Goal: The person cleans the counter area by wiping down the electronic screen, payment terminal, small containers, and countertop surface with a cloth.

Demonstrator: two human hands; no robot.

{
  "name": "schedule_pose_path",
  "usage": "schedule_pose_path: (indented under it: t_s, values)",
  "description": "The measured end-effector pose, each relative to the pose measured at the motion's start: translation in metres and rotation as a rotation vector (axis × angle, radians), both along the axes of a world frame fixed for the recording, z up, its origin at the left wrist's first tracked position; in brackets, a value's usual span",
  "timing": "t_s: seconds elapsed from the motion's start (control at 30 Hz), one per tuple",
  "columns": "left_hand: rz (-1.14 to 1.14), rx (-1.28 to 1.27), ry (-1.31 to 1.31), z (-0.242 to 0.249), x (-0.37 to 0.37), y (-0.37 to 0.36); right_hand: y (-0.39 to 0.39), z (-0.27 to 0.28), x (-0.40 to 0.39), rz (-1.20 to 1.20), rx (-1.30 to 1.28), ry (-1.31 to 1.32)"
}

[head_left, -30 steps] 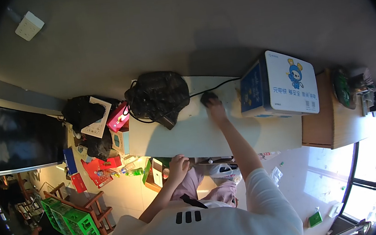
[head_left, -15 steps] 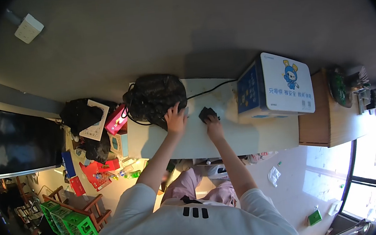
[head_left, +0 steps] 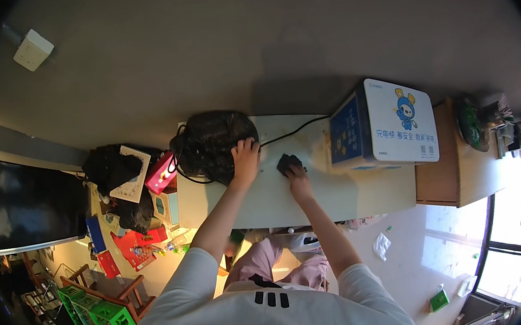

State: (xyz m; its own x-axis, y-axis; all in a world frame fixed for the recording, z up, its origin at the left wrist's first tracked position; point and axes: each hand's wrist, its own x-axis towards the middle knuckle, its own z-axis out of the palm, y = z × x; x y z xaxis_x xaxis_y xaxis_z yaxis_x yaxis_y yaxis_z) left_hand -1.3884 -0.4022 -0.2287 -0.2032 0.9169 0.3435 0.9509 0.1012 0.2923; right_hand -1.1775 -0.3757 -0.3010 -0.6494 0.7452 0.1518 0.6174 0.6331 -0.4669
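A bulky, shiny black bag sits at the left part of the white tabletop. My left hand lies against its right side, fingers spread over the dark surface. To the right, my right hand has its fingers closed on a crumpled black cloth, pressed to the tabletop. The fingertips are partly hidden by the cloth. From beside the bag, a black cable runs along the back of the table towards a blue and white box.
The blue and white box with a cartoon figure stands at the table's right end, next to a wooden cabinet. Left of the table are a red box and a black plastic bag. Green crates stand lower left.
My left hand has shifted slightly on the black bag, its fingers now nearer the bag's right edge. My right hand still holds the cloth, in nearly the same spot. The view has tilted slightly.
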Motion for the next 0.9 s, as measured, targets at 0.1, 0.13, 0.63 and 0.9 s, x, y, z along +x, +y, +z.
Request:
schedule_pose_path:
  t_s: [0.1,0.13,0.63,0.9]
  values:
    - [0.053,-0.184,0.034,-0.012,-0.008,0.003,0.002,0.01,0.0,-0.013,-0.036,0.037]
    - [0.036,-0.094,0.061,-0.014,-0.011,0.004,0.0,0.011,-0.001,-0.025,-0.057,0.021]
    - [0.119,0.004,0.098,-0.016,-0.045,0.051,0.082,0.008,-0.094,0.172,0.193,-0.27]
    - [0.163,-0.027,0.103,-0.008,-0.044,0.059,0.035,-0.017,-0.044,0.139,0.248,-0.128]
